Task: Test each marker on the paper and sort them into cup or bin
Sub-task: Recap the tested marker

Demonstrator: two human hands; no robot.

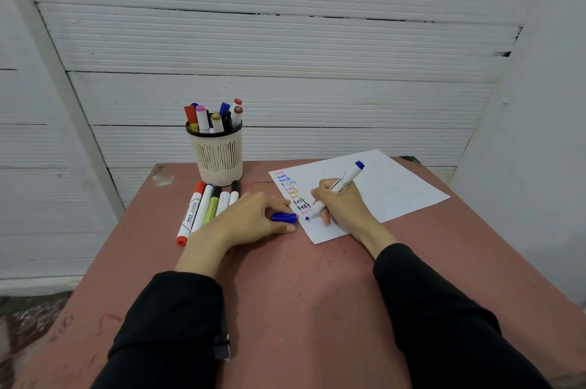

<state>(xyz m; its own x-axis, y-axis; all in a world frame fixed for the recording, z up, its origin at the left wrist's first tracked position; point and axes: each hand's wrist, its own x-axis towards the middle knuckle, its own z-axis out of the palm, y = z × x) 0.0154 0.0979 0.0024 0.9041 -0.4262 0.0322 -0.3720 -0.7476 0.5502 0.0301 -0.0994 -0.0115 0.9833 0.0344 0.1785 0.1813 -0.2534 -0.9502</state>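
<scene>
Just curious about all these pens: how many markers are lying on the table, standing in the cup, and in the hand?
Lying on the table beside the cup: 5
Standing in the cup: about 8, some hidden
Held in the right hand: 1
Total: about 14

Your right hand (341, 203) grips a white marker with a blue tip (336, 189), its nib touching the white paper (390, 189) just below a column of coloured "test" words (293, 193); your left hand (250, 219) rests on the reddish table (301, 293) and pinches the blue cap (284, 217) at the paper's near left edge; five capped markers (206, 208) lie side by side beside that hand, in front of a cream slotted cup (218, 152) that holds more markers upright; both sleeves are black.
</scene>
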